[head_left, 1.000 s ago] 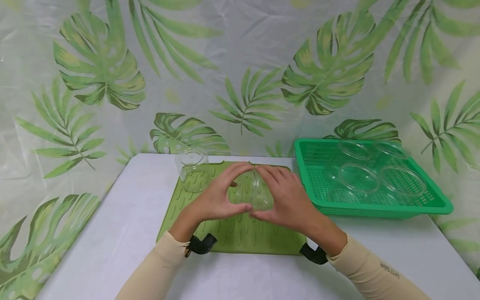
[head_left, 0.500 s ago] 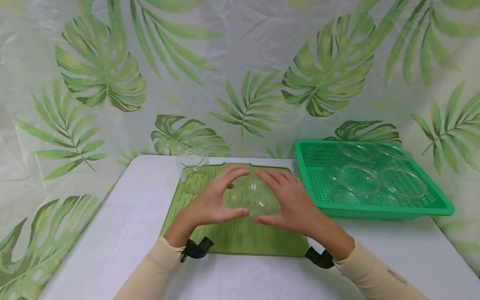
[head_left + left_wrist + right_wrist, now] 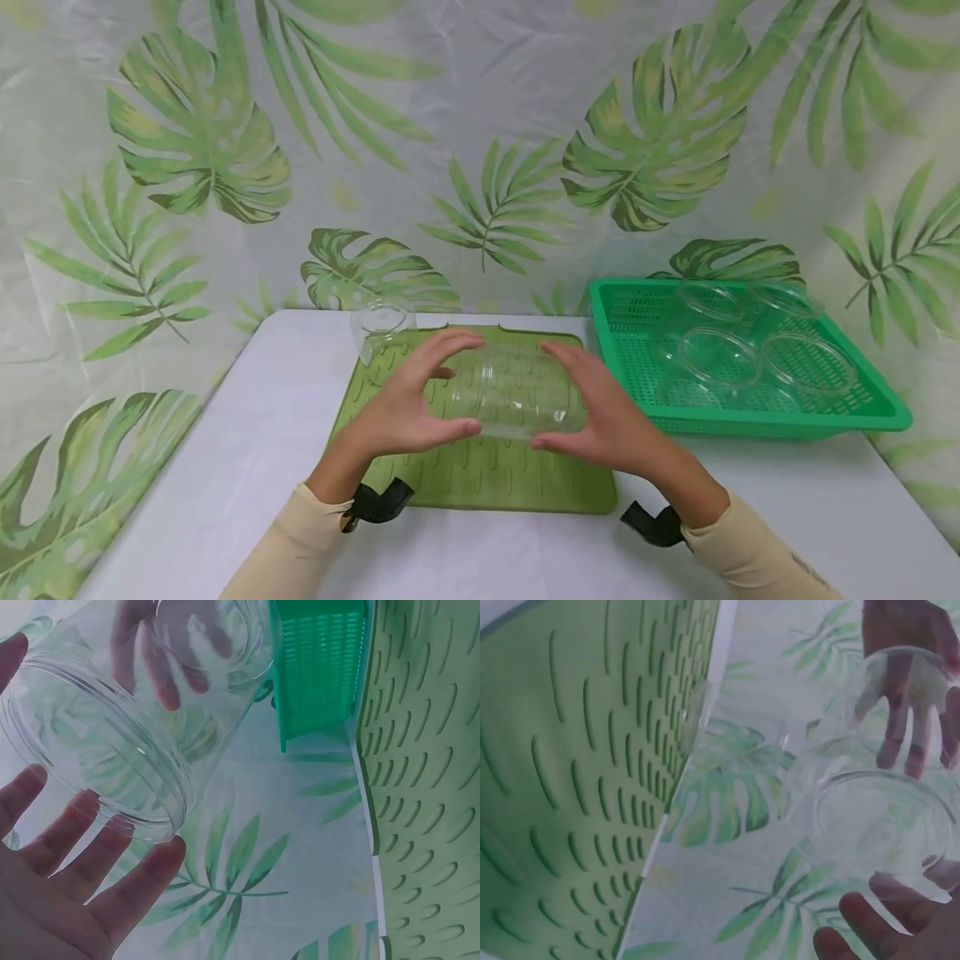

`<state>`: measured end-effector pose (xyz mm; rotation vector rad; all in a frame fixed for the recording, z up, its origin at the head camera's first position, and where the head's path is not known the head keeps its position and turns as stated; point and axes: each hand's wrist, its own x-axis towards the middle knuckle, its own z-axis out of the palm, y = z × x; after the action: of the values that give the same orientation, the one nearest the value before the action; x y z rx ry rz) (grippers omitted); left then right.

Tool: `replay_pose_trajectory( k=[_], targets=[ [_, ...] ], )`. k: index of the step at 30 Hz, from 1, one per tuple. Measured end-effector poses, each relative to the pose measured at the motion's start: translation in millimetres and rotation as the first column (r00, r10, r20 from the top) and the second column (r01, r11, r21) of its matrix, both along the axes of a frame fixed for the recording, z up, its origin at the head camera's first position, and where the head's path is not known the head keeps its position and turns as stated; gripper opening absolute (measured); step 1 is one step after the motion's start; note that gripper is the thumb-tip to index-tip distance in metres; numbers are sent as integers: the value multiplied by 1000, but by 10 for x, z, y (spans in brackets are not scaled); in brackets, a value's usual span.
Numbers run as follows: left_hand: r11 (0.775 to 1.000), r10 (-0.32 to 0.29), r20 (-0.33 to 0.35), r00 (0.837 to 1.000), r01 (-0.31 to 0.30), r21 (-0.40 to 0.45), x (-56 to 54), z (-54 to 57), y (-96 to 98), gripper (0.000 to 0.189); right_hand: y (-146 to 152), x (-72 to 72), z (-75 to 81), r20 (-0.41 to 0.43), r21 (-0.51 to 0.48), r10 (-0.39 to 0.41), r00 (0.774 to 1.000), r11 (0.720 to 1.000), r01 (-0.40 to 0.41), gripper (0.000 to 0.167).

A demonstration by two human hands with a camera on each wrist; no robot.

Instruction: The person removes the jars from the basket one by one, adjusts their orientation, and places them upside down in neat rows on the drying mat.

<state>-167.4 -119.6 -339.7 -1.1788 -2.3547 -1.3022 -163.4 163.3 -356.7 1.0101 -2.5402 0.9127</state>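
Observation:
A clear jar [image 3: 517, 387] lies sideways in the air over the green ribbed mat [image 3: 510, 487], held between both hands. My left hand [image 3: 401, 408] grips its mouth end, fingers above and thumb below. At the base end, my right hand [image 3: 607, 408] holds it the same way. In the left wrist view the jar [image 3: 217, 735] shows a ridged rim, with left fingertips [image 3: 161, 862] right at it. The right wrist view has the round base of the jar [image 3: 885, 825] close to the right fingers [image 3: 866, 919].
Another clear jar [image 3: 382, 333] stands at the mat's back left corner. Several more sit in the green basket [image 3: 757, 421] at the back right. All rest on a white-covered table [image 3: 240, 467] in front of a leaf-patterned curtain [image 3: 495, 83].
My hands have moved apart, the left one leftward and the right one rightward. The jar's rim has shifted left, and more of its body shows between the hands.

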Motion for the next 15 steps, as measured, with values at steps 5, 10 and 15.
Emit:
replay_pose_trajectory(
  k=[5, 10, 15],
  targets=[
    [999, 4, 2, 1000, -4, 36, 10, -18, -38, 80, 7, 28, -55, 138, -108, 12, 990, 994, 3, 110],
    [991, -16, 56, 998, 8, 137, -23, -41, -53, 78, -12, 26, -122, 261, -301, 87, 961, 954, -4, 116],
    [968, -35, 96, 995, 10, 250, -70, -66, -28, 78, -98, 4, -204, 355, -583, 262, 898, 812, -7, 107]
  ],
)
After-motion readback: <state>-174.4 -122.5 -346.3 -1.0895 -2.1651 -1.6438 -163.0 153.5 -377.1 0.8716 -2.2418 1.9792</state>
